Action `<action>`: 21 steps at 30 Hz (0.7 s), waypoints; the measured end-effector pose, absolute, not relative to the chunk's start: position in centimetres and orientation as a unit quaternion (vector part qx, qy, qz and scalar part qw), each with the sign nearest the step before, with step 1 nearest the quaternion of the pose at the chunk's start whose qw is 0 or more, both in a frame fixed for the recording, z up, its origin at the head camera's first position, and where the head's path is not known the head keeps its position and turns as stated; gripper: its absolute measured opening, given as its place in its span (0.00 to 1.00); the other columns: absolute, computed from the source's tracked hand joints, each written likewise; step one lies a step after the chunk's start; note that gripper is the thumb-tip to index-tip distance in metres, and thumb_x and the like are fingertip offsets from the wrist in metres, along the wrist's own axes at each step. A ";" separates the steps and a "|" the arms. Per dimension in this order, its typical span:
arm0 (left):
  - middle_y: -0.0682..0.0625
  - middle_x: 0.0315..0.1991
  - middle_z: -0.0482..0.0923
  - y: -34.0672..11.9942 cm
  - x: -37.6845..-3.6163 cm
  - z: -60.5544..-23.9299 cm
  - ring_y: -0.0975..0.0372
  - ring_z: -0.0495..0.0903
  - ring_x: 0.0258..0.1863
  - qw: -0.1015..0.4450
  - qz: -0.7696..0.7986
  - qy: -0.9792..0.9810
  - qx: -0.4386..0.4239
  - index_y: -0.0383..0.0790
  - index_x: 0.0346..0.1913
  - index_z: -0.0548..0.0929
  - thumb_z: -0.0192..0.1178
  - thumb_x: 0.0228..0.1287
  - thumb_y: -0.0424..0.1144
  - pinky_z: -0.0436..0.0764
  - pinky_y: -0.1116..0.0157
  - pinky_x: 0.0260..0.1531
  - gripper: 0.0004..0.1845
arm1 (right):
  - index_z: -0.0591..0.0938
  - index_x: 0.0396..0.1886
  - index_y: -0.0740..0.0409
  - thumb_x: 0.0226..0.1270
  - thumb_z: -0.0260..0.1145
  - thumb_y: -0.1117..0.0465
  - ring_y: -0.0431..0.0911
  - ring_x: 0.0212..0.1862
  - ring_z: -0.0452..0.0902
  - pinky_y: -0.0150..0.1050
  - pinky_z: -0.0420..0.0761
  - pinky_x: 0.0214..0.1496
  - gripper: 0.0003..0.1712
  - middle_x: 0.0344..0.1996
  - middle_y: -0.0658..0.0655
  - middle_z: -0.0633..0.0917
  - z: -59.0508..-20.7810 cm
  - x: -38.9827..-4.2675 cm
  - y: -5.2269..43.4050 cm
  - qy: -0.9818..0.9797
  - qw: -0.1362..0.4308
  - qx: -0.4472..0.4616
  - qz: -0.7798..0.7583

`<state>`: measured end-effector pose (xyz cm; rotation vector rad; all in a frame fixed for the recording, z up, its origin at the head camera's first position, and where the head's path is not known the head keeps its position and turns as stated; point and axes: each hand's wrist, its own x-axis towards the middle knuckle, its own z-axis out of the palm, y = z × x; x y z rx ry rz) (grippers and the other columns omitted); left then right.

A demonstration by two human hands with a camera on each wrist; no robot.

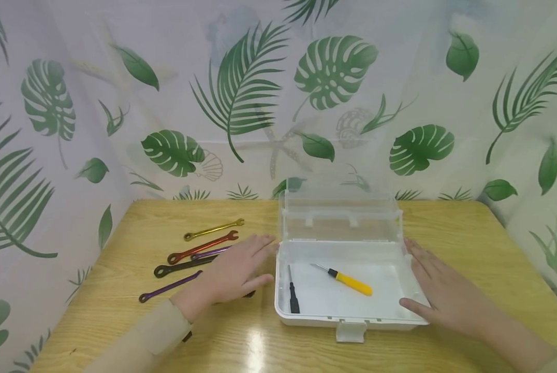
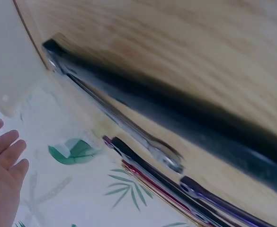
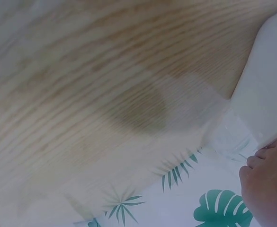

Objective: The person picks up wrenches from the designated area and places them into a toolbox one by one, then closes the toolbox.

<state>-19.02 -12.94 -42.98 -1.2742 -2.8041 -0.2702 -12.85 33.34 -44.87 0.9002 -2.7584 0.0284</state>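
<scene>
White rectangular plastic toolbox (image 1: 306, 321) flat on wood-grain table (image 1: 483, 225), clear plastic lid (image 1: 332, 228) raised at back, white front latch (image 1: 350, 331) undone. Inside: yellow-and-black-handled screwdriver (image 1: 353, 283) diagonal, slim black-handled screwdriver (image 1: 294, 301) along left wall.

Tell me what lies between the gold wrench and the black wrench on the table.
In the head view, the red wrench and the farther purple wrench lie between them.
</scene>
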 end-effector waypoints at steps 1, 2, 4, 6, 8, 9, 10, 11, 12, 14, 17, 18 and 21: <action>0.39 0.81 0.65 -13.1 -19.2 -43.0 0.45 0.65 0.81 0.030 -0.090 -0.908 -0.409 0.37 0.81 0.65 0.55 0.81 0.54 0.66 0.46 0.81 0.36 | 0.60 0.79 0.76 0.72 0.67 0.35 0.42 0.88 0.29 0.24 0.24 0.83 0.57 0.85 0.69 0.54 -44.9 -12.8 33.4 -0.944 0.120 0.308 0.011; 0.39 0.81 0.65 -13.2 -19.5 -43.0 0.45 0.65 0.81 0.032 -0.095 -0.910 -0.403 0.37 0.81 0.66 0.55 0.81 0.53 0.66 0.47 0.81 0.35 | 0.61 0.79 0.76 0.72 0.68 0.35 0.41 0.88 0.29 0.24 0.25 0.83 0.57 0.85 0.69 0.54 -44.9 -12.9 33.4 -0.943 0.122 0.309 0.014; 0.39 0.80 0.66 -13.6 -19.9 -43.0 0.46 0.66 0.80 0.030 -0.107 -0.916 -0.386 0.37 0.80 0.66 0.55 0.81 0.53 0.66 0.47 0.80 0.35 | 0.61 0.79 0.75 0.71 0.69 0.36 0.41 0.88 0.29 0.24 0.25 0.83 0.57 0.86 0.68 0.53 -45.1 -12.9 33.5 -0.942 0.122 0.311 0.016; 0.39 0.80 0.67 -14.0 -20.3 -43.1 0.45 0.67 0.80 0.026 -0.122 -0.922 -0.367 0.37 0.80 0.67 0.53 0.82 0.54 0.67 0.46 0.80 0.34 | 0.61 0.79 0.76 0.71 0.69 0.36 0.41 0.88 0.28 0.24 0.25 0.83 0.57 0.86 0.67 0.52 -45.1 -12.9 33.5 -0.942 0.123 0.313 0.017; 0.40 0.80 0.68 -14.4 -20.8 -43.1 0.45 0.68 0.79 0.026 -0.134 -0.927 -0.349 0.38 0.79 0.69 0.52 0.83 0.54 0.68 0.46 0.79 0.33 | 0.60 0.79 0.76 0.71 0.69 0.36 0.41 0.88 0.28 0.24 0.25 0.83 0.57 0.87 0.67 0.51 -45.2 -12.9 33.6 -0.941 0.122 0.314 0.018; 0.39 0.79 0.69 -14.7 -21.0 -43.1 0.45 0.69 0.78 0.031 -0.139 -0.929 -0.342 0.37 0.79 0.69 0.52 0.83 0.54 0.70 0.45 0.78 0.33 | 0.60 0.78 0.76 0.72 0.69 0.36 0.42 0.88 0.29 0.24 0.25 0.83 0.57 0.87 0.66 0.50 -45.2 -12.9 33.6 -0.941 0.123 0.315 0.019; 0.39 0.78 0.69 -14.9 -21.3 -43.1 0.44 0.70 0.78 0.035 -0.143 -0.931 -0.335 0.37 0.78 0.70 0.52 0.83 0.54 0.70 0.45 0.78 0.32 | 0.60 0.79 0.76 0.72 0.69 0.36 0.42 0.88 0.29 0.24 0.25 0.83 0.57 0.87 0.66 0.49 -45.2 -12.9 33.5 -0.941 0.123 0.316 0.019; 0.39 0.78 0.71 -15.1 -21.6 -43.1 0.44 0.71 0.77 0.039 -0.150 -0.931 -0.330 0.37 0.77 0.72 0.53 0.83 0.53 0.71 0.45 0.77 0.31 | 0.59 0.79 0.76 0.72 0.69 0.36 0.41 0.88 0.28 0.24 0.25 0.83 0.57 0.87 0.65 0.48 -45.2 -12.9 33.5 -0.940 0.124 0.316 0.018; 0.39 0.77 0.72 -15.3 -21.8 -43.1 0.44 0.72 0.77 0.044 -0.156 -0.932 -0.324 0.37 0.76 0.73 0.53 0.83 0.52 0.71 0.45 0.77 0.30 | 0.59 0.80 0.76 0.72 0.69 0.36 0.41 0.88 0.28 0.24 0.25 0.83 0.57 0.88 0.64 0.47 -45.2 -12.9 33.5 -0.940 0.125 0.317 0.017; 0.39 0.74 0.75 -15.7 -22.3 -43.1 0.44 0.73 0.75 0.054 -0.174 -0.931 -0.315 0.36 0.74 0.75 0.55 0.82 0.50 0.73 0.45 0.76 0.27 | 0.58 0.80 0.75 0.72 0.69 0.37 0.40 0.88 0.27 0.24 0.25 0.83 0.58 0.88 0.63 0.45 -45.1 -12.8 33.4 -0.940 0.127 0.317 0.017; 0.40 0.70 0.79 -16.3 -23.0 -43.1 0.45 0.77 0.72 0.071 -0.193 -0.930 -0.305 0.36 0.70 0.79 0.56 0.82 0.48 0.75 0.45 0.74 0.24 | 0.58 0.80 0.75 0.72 0.69 0.37 0.39 0.88 0.27 0.24 0.25 0.83 0.58 0.88 0.62 0.44 -45.1 -12.8 33.4 -0.941 0.126 0.315 0.018; 0.40 0.69 0.80 -16.5 -23.2 -43.1 0.45 0.77 0.71 0.076 -0.197 -0.930 -0.301 0.36 0.69 0.80 0.57 0.82 0.47 0.75 0.45 0.73 0.23 | 0.58 0.80 0.75 0.72 0.69 0.37 0.40 0.88 0.27 0.24 0.25 0.84 0.58 0.88 0.62 0.44 -45.0 -12.8 33.3 -0.941 0.126 0.314 0.019; 0.40 0.67 0.81 -17.2 -23.7 -43.3 0.45 0.78 0.70 0.075 -0.214 -0.932 -0.284 0.35 0.66 0.81 0.57 0.82 0.46 0.76 0.45 0.72 0.21 | 0.59 0.80 0.75 0.72 0.68 0.36 0.40 0.88 0.28 0.25 0.26 0.84 0.57 0.88 0.63 0.46 -45.0 -12.8 33.4 -0.942 0.123 0.312 0.021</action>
